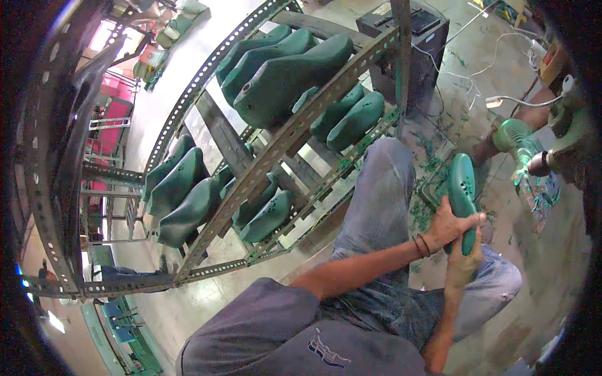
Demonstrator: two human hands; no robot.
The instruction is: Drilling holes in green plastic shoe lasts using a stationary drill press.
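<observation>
Clasping a shoe last [463, 178], left fingers [471, 221] and right fingers [475, 248] sit off the rack edge [351, 81].

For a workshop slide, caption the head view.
The left hand and right hand grip a green shoe-shaped piece beside a metal rack holding similar green pieces.

I logged a moderately bright scene. Glare washed out the floor [150, 113] at upper left, and a lamp [56, 321] flared white at lower left. Shade dulled the rack [279, 156] undersides. The green form [463, 178] read clearly to me; machine-side debris [540, 195] looked smeared. Fisheye bent straight rails; speckled black vignetting swallowed the corners.
</observation>
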